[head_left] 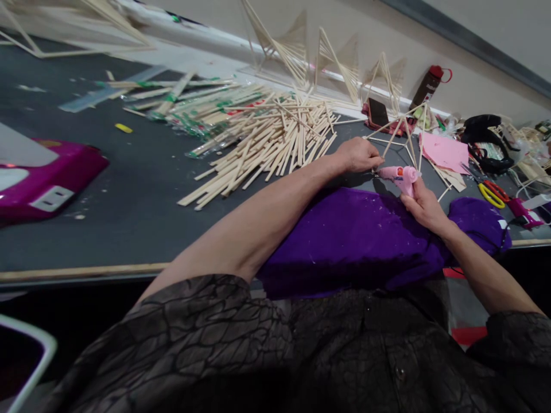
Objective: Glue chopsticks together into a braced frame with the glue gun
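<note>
My left hand [358, 155] is closed in a pinch on the thin wooden sticks of a small stick frame [402, 133] standing on the dark table. My right hand [424, 205] grips a pink glue gun [399, 175], its nozzle pointing left at the joint held by my left fingers. Both forearms rest over a purple cloth [357, 241] spread at the table's near edge.
A large heap of loose wooden sticks [267, 143] lies left of my hands, with wrapped bundles behind it. Finished stick frames [297, 51] stand along the wall. Pink paper [445, 152], yellow scissors [491, 195], a dark bottle [428, 86] and a magenta object [47, 178] sit around.
</note>
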{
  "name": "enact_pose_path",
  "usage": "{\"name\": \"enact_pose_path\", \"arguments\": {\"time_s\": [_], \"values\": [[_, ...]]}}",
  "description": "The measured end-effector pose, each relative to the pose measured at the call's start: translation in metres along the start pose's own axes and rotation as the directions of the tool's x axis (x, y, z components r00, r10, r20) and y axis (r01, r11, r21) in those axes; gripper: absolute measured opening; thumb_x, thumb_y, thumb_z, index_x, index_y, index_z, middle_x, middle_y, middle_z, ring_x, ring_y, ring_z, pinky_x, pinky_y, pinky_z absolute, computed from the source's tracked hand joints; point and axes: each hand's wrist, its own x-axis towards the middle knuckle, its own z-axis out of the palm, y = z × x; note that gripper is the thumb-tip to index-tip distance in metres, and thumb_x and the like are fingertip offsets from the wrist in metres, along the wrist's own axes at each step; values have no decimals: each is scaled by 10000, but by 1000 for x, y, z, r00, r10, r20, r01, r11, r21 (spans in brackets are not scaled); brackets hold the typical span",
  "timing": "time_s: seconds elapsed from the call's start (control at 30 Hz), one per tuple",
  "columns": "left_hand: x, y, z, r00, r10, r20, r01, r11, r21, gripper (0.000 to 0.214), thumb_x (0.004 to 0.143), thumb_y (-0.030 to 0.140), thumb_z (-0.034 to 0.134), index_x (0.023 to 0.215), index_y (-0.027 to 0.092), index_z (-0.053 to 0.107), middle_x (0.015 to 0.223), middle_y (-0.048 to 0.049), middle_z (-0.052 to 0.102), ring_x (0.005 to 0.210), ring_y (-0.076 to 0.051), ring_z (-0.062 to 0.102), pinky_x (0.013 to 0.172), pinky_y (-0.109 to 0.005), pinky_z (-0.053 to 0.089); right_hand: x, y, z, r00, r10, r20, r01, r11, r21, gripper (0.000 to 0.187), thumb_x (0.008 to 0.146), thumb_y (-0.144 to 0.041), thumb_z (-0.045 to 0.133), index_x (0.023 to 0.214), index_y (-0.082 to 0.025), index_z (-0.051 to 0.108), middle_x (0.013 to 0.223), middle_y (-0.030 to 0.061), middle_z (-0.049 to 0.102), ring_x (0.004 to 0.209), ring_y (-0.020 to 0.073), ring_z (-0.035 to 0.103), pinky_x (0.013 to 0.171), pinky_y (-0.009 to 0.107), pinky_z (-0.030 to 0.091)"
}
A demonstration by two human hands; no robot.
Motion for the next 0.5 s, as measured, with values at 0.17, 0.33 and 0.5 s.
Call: {"name": "enact_pose_path", "arguments": {"time_s": [0.17,0.33,0.5], "values": [[1,-1,0,1000,0,-2,0,1000,1,391,933,368,531,976,169,865,835,-96,776,825,-223,648,694,-345,365,0,-1,0,1000,-2,-13,3,1000,20,528,886,-510,472,1296,-178,509,905,126,709,757,316,650,763,518,536],[1,-1,0,1000,2,-11,-2,1000,4,381,927,373,542,944,177,869,864,-103,788,843,-239,666,720,-352,388,-1,-1,0,999,34,-10,-34,998,49,538,893,-513,473,1307,-170,503,879,122,701,769,323,666,775,515,539],[0,-1,1,1000,-2,-16,1,999,-51,346,940,366,567,898,189,861,850,-100,790,826,-228,661,716,-346,376,-1,1,2,999,-7,-45,10,998,65,497,909,-491,488,1313,-203,512,820,74,685,720,294,646,742,482,533]]}}
